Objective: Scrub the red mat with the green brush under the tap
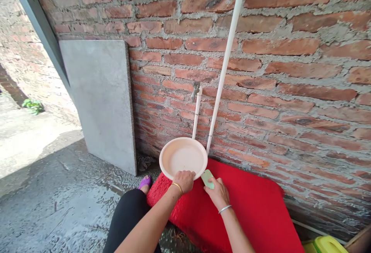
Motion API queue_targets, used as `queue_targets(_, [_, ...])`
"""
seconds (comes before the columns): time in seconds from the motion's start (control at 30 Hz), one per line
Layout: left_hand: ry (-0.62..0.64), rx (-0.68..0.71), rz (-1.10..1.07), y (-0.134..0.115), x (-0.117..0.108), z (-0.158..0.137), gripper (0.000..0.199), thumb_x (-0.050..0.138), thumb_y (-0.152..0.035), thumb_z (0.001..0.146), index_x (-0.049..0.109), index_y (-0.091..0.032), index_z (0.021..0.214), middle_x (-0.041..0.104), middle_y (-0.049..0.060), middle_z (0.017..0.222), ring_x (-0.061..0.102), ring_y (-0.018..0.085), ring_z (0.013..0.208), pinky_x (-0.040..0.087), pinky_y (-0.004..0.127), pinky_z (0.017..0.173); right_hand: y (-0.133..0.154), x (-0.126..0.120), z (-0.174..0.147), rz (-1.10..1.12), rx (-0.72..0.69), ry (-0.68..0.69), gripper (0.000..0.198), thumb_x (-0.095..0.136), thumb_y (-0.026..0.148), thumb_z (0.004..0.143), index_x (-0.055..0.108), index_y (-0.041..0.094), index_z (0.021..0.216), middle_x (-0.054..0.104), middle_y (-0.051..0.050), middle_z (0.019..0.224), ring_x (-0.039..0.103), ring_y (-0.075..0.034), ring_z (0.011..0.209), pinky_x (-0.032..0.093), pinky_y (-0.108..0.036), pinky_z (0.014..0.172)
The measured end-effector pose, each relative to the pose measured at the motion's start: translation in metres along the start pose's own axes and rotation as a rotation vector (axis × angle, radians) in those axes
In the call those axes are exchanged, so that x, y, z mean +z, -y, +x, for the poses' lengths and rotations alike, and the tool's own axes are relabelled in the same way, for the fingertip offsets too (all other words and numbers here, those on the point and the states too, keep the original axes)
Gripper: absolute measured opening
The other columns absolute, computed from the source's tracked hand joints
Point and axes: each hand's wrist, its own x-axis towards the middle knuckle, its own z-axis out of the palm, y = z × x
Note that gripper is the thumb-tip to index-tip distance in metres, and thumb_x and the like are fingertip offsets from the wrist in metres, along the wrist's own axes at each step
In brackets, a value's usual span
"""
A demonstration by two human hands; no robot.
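Note:
My left hand (184, 179) is closed over the near rim of a pale pink plastic basin (185, 158). The basin tilts a little toward me, and its inside looks bare. In my right hand (218, 193) is a pale green rounded block (207, 177), gripped between thumb and fingers close to the basin's right side. Whether it is a brush or a bar of soap I cannot tell, as its underside is hidden. Beneath both hands spreads a red cloth (246, 206), with a fluffy edge at its left.
A tap (196, 90) on a short white pipe (196, 119) stands by the brick wall (290, 71). Beside it rises a long white pipe (224, 67). A grey slab (100, 98) leans at left above wet floor (58, 191). Something yellow (329, 244) sits bottom right.

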Motion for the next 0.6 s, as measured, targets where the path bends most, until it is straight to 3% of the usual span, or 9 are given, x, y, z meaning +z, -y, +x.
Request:
queue_targets(0.2, [0.002,0.011,0.013,-0.002,-0.004,-0.002,0.045,0.039,-0.022,0.103,0.067,-0.02,0.138,0.074,0.017,0.134,0.072,0.034,0.125,0.054,0.051,0.104,-0.044,-0.032,0.006,-0.059,0.169,-0.017,0.034,0.06,0.044,0.1,0.074,0.026,0.125,0.064,-0.008,0.104,0.073,-0.025,0.092,0.051,-0.034,0.079])
queue_targets(0.43, [0.012,-0.009,0.024,-0.002,-0.006,-0.004,0.045,0.039,-0.02,0.102,0.066,-0.022,0.138,0.075,0.016,0.133,0.072,0.033,0.125,0.054,0.05,0.104,0.003,0.002,0.01,-0.006,0.037,-0.019,0.025,0.071,0.043,0.094,0.076,0.034,0.116,0.065,-0.002,0.107,0.071,-0.019,0.096,0.049,-0.026,0.078])
queue_targets(0.5, [0.008,-0.007,0.027,-0.001,-0.004,-0.003,0.045,0.04,-0.021,0.102,0.066,-0.022,0.138,0.075,0.016,0.133,0.072,0.033,0.124,0.054,0.05,0.103,0.004,0.004,0.011,-0.003,0.014,-0.022,0.023,0.073,0.041,0.091,0.076,0.035,0.114,0.065,0.0,0.107,0.07,-0.018,0.096,0.049,-0.025,0.079])
queue_targets(0.6, [0.005,0.001,0.026,0.0,0.0,0.0,0.044,0.04,-0.021,0.102,0.066,-0.022,0.139,0.075,0.016,0.133,0.072,0.033,0.124,0.054,0.05,0.103,-0.019,-0.009,0.014,-0.024,0.06,-0.042,0.024,0.072,0.041,0.091,0.076,0.033,0.114,0.063,-0.001,0.103,0.07,-0.019,0.092,0.049,-0.027,0.079])
